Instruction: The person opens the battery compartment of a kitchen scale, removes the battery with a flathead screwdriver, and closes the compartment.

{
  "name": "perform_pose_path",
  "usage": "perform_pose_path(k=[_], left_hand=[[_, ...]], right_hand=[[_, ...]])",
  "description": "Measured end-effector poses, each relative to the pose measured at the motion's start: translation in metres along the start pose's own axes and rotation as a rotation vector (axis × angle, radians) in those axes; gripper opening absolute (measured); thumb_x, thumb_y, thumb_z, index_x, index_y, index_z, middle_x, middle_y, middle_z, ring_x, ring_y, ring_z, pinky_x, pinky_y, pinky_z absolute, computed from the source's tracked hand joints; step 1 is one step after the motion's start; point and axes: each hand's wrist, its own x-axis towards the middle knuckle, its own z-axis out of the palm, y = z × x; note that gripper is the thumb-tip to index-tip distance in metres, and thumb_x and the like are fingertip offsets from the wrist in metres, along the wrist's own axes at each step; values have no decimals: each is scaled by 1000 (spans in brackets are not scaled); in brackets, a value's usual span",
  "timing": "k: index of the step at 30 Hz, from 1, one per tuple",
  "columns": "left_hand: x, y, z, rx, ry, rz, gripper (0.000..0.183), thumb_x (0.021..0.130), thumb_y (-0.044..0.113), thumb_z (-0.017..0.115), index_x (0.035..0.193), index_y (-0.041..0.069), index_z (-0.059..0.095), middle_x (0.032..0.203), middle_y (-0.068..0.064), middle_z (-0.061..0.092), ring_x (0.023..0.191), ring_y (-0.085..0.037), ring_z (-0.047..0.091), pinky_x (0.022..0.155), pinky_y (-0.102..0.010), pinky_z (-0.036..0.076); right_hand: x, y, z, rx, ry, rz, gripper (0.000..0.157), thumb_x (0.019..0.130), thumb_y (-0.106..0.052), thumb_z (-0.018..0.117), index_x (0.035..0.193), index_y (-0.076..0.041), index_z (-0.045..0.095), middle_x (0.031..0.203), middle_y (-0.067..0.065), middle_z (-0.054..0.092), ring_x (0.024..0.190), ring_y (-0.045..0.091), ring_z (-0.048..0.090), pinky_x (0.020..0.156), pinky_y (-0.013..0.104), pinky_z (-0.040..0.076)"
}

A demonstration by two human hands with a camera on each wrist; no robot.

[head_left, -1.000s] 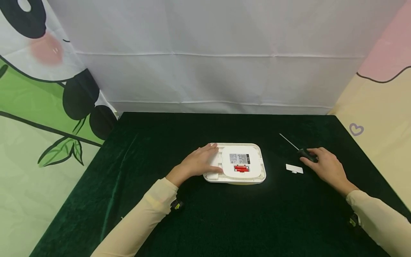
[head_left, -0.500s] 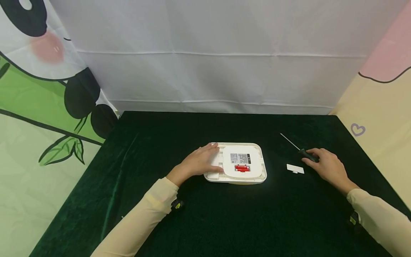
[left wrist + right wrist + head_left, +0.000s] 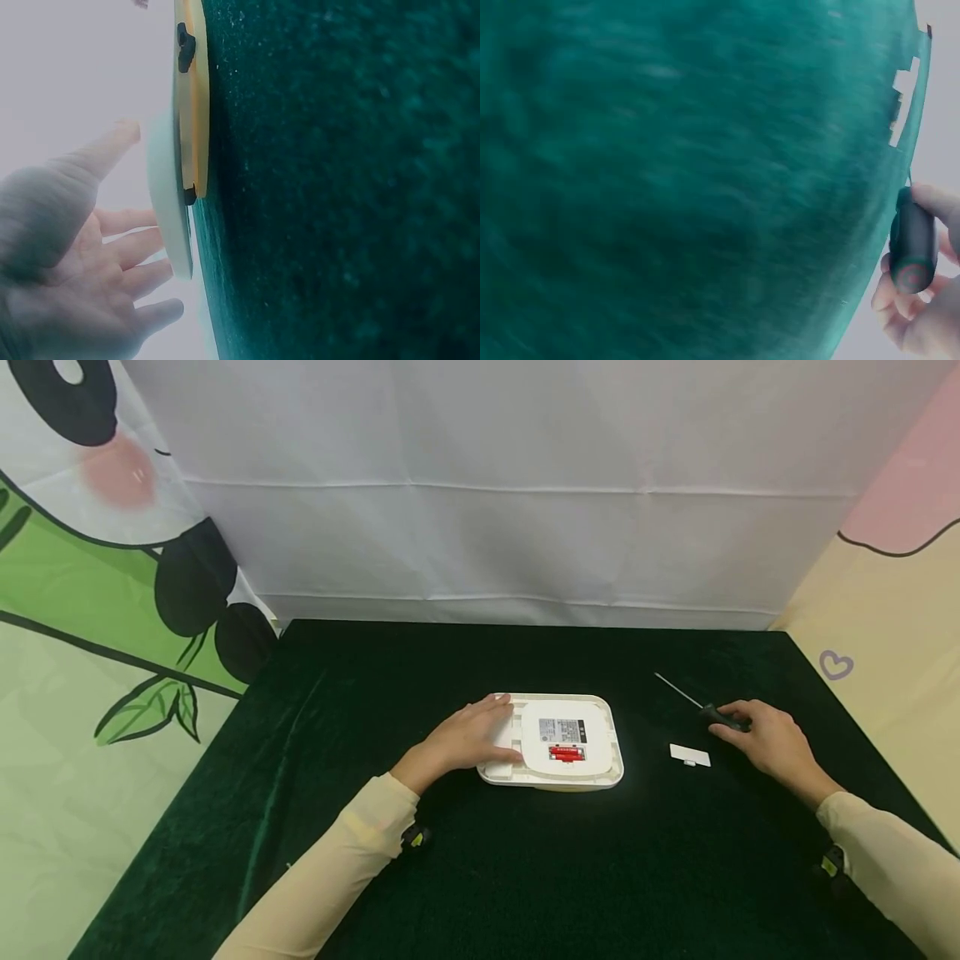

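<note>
A flat white device [image 3: 609,762] with rounded corners lies on the table, its open battery slot showing red batteries [image 3: 567,753]. My left hand [image 3: 467,737] rests on its left end, thumb and fingers spread. The left wrist view shows the same hand [image 3: 82,255] with straight fingers at the device's pale edge [image 3: 169,202]. To the right, my right hand [image 3: 772,743] holds a screwdriver [image 3: 722,718] by its dark handle, the thin shaft angled up and left. The right wrist view shows the thumb and fingers around the handle [image 3: 913,244].
A small white battery cover [image 3: 689,755] with a tab lies between the device and my right hand. Dark green velvet cloth [image 3: 585,877] covers the table. White fabric [image 3: 480,543] hangs behind it, with printed cloth on both sides.
My right hand has shifted slightly, its fingers closing more around the screwdriver handle, which has barely moved. My left hand and the white device stay in place.
</note>
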Motion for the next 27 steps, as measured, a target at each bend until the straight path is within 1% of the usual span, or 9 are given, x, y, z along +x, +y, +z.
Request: perform_pose_path(k=[6, 9, 12, 16, 21, 24, 27], left_hand=[[1, 0, 0, -16, -14, -8, 88, 85, 60, 66, 153, 16, 33, 164, 0, 19, 152, -21, 14, 123, -45, 16], [1, 0, 0, -15, -18, -12, 88, 85, 60, 66, 153, 16, 33, 164, 0, 19, 152, -21, 13, 123, -45, 15], [1, 0, -1, -20, -18, -15, 88, 85, 59, 66, 153, 16, 33, 164, 0, 19, 152, -21, 13, 124, -45, 15], [0, 0, -1, -29, -19, -15, 87, 85, 58, 67, 153, 17, 32, 164, 0, 18, 152, -21, 13, 124, -45, 15], [-1, 0, -1, -32, -20, -13, 87, 85, 58, 67, 153, 17, 32, 164, 0, 18, 152, -21, 13, 123, -45, 15], [-1, -1, -1, -27, -19, -12, 87, 85, 58, 67, 153, 17, 32, 164, 0, 18, 152, -21, 13, 123, -45, 15], [0, -1, -1, -26, -20, -11, 88, 84, 58, 67, 153, 17, 32, 164, 0, 18, 152, -22, 13, 123, -45, 15]], right_hand=[[10, -11, -23, -39, -49, -9, 37, 94, -30, 66, 119, -4, 64, 112, 26, 60, 90, 33, 56, 65, 33, 41], [16, -19, -34, -56, -80, -12, 36, 95, -30, 65, 120, -5, 63, 113, 26, 59, 89, 32, 53, 63, 31, 40], [21, -27, -42, -76, -84, -35, 34, 94, -29, 65, 119, -5, 64, 113, 26, 60, 85, 29, 52, 60, 30, 38], [26, -40, -52, -95, -65, -86, 31, 94, -26, 67, 116, -6, 66, 108, 23, 62, 82, 26, 51, 58, 29, 37], [31, -61, -64, -123, -47, -169, 25, 91, -21, 70, 112, -8, 68, 99, 13, 64, 75, 21, 49, 57, 29, 36], [33, -75, -70, -144, -54, -219, 23, 88, -19, 73, 109, -10, 70, 97, 9, 64, 74, 18, 47, 57, 28, 35], [35, -89, -75, -171, -85, -261, 21, 87, -19, 74, 107, -13, 71, 98, 6, 64, 77, 17, 49, 60, 29, 36]])
